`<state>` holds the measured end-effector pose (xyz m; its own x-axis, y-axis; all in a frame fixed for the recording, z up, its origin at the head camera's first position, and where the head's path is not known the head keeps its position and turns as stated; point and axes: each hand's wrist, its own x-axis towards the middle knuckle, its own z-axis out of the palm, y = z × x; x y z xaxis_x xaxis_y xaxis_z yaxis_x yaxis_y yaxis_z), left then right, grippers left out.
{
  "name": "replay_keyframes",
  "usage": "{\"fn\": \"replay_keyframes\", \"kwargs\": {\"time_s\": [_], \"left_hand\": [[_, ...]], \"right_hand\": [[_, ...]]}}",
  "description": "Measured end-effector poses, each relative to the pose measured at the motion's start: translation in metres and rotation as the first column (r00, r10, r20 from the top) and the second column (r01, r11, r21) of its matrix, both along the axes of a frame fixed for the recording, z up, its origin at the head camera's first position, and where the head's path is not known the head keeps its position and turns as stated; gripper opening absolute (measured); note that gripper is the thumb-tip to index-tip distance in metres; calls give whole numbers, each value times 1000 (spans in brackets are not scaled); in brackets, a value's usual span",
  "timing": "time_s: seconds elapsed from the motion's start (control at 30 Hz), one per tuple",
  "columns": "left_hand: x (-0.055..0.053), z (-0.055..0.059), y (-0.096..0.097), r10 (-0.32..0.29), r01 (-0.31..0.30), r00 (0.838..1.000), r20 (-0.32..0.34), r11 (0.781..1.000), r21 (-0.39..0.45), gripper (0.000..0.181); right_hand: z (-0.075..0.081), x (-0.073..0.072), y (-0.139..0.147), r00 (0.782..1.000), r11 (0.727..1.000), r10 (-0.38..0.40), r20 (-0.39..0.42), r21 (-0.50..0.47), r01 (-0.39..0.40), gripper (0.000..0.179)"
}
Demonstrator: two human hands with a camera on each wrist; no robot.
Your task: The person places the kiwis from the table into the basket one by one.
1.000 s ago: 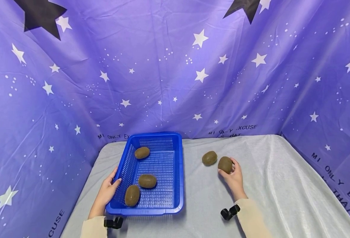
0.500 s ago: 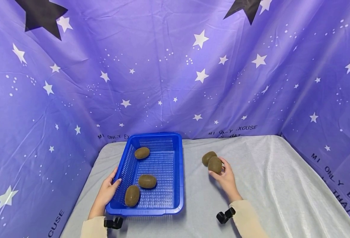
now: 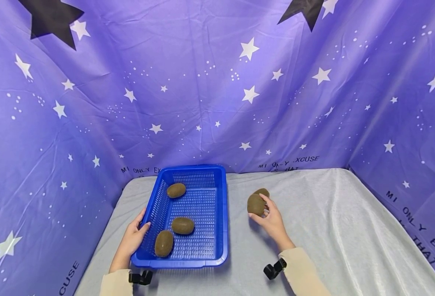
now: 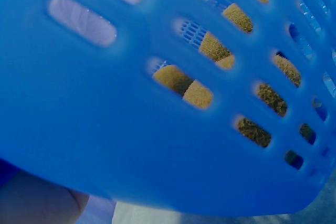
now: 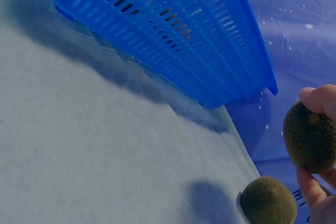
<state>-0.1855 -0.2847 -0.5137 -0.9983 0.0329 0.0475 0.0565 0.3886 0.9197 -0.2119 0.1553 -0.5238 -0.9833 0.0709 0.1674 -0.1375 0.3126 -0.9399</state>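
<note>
My right hand (image 3: 273, 220) holds a brown kiwi fruit (image 3: 256, 204) between thumb and fingers, raised over the table to the right of the basket. In the right wrist view, the held kiwi fruit (image 5: 311, 136) shows at the right edge. Partly hidden behind it in the head view, another kiwi fruit (image 3: 264, 192) lies on the cloth. My left hand (image 3: 131, 239) grips the left side of a blue plastic basket (image 3: 223, 222), thumb at the rim. Inside the basket lie three kiwi fruits, one at the back (image 3: 176, 190) and two nearer the front (image 3: 182, 225).
A pale grey cloth (image 3: 336, 230) covers the table. Purple star-patterned curtains (image 3: 202, 82) enclose the back and both sides. Through slots in the basket wall (image 4: 131, 145), brown fruit shows in the left wrist view.
My right hand has carried its kiwi fruit leftward, toward the basket, and it now overlaps the one on the cloth in the head view. The left hand and basket stay put.
</note>
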Motion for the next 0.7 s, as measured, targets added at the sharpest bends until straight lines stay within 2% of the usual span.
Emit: {"fn": "replay_keyframes", "kwargs": {"time_s": [0.17,0.37,0.6,0.7], "left_hand": [[0,0,0,-3,3,1000,-4,1000,2,57],[0,2,1,1,-1,1000,-14,1000,-22,57],[0,2,0,-17,17,1000,-25,1000,-8,57],[-1,1,0,-19,19,1000,-21,1000,3,58]], "right_hand": [[1,-1,-6,999,999,16,-50,50,-14,78],[8,0,-12,997,996,40,-72,87,-33,78],[19,1,-22,996,996,61,-71,69,-56,77],[30,5,-28,994,996,75,-74,52,-72,76]]}}
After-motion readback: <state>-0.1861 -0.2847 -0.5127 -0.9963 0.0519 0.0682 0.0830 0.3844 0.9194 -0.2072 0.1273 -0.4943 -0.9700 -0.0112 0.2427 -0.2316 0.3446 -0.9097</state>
